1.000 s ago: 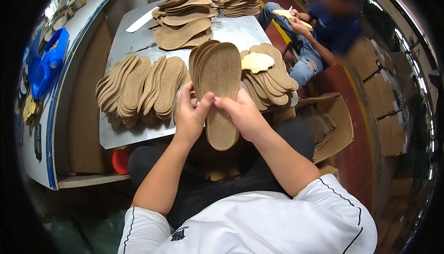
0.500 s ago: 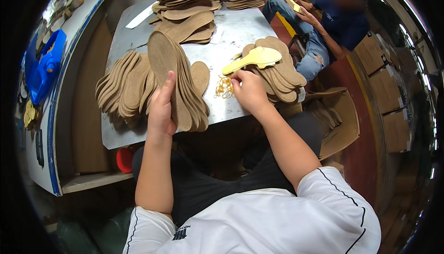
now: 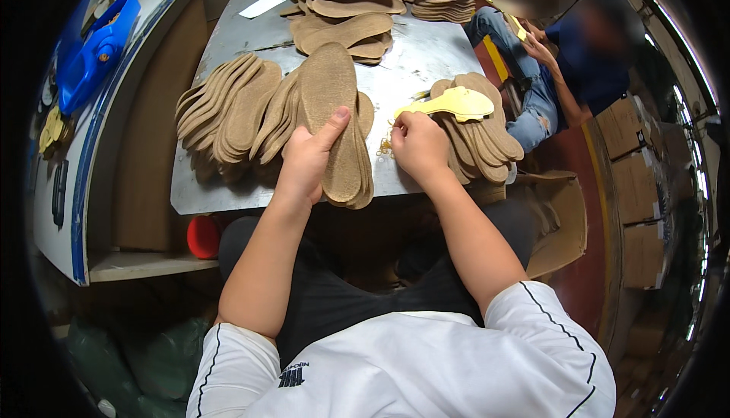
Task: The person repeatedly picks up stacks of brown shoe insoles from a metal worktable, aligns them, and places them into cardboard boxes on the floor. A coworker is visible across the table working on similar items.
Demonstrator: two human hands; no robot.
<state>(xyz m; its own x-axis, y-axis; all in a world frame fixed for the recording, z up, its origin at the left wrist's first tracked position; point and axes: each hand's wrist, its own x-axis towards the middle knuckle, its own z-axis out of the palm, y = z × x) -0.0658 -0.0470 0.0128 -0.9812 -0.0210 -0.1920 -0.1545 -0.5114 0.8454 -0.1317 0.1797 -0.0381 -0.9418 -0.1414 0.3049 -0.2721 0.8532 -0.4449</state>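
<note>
My left hand (image 3: 306, 161) is closed around a stack of brown shoe insoles (image 3: 328, 83), its thumb lying across the top one. The stack stands tilted, heels down, over the table's near edge. My right hand (image 3: 420, 146) has its fingers pinched together beside a small pile of yellowish rubber bands (image 3: 386, 146); what is between the fingertips is hidden. Just beyond that hand, a yellow insole-shaped piece (image 3: 461, 103) rests on another pile of brown insoles (image 3: 487, 143). Left of my left hand, more insoles (image 3: 228, 110) lean in overlapping rows.
Further insole stacks (image 3: 346, 30) lie at the far side of the metal table (image 3: 228, 41), near a white strip (image 3: 270, 0). A blue bin (image 3: 99, 53) sits on the left shelf. At right are a seated co-worker (image 3: 585, 60) and an open carton (image 3: 566, 220).
My left hand has brought the insole stack rightward, closer to my right hand, and turned its top face more toward me. My right hand remains by the rubber bands. The view has shifted slightly.
</note>
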